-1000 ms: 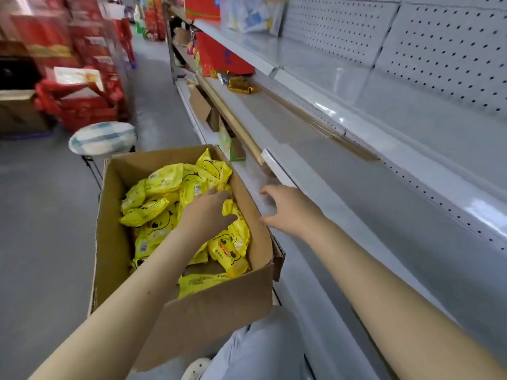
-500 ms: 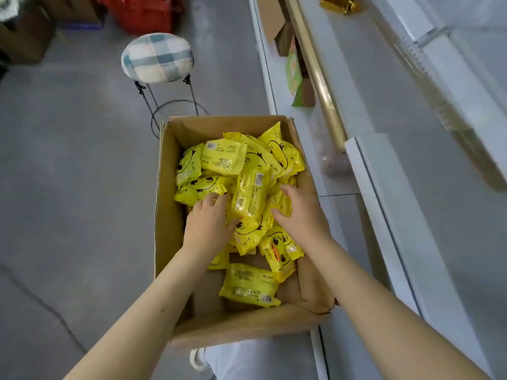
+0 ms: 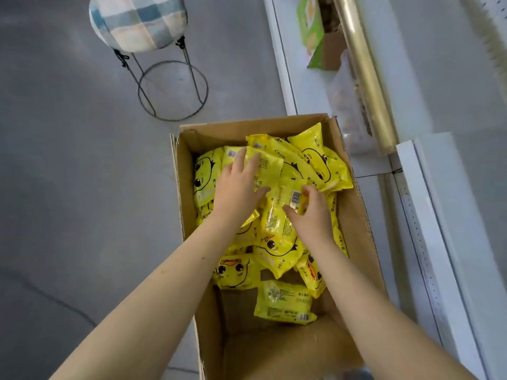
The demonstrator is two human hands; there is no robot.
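An open cardboard box (image 3: 356,215) stands on the floor beside the shelving, holding several yellow packets with duck faces. My left hand (image 3: 237,187) lies with straight fingers flat on a yellow packet (image 3: 267,167) near the top of the pile. My right hand (image 3: 311,212) curls its thumb and fingers round another yellow packet (image 3: 285,204) with a barcode, in the middle of the pile. A single packet (image 3: 282,303) lies apart on the box's bare bottom, near me.
A round stool (image 3: 138,21) with a checked cushion and wire legs stands on the grey floor beyond the box. White shelves (image 3: 428,215) run along the right, with a gold rail (image 3: 365,72) and a green box (image 3: 311,28) on the low shelf.
My right hand left the shelf edge and came into the box, then gripped a packet. My left hand slid further up the pile. The view tilted down onto the box.
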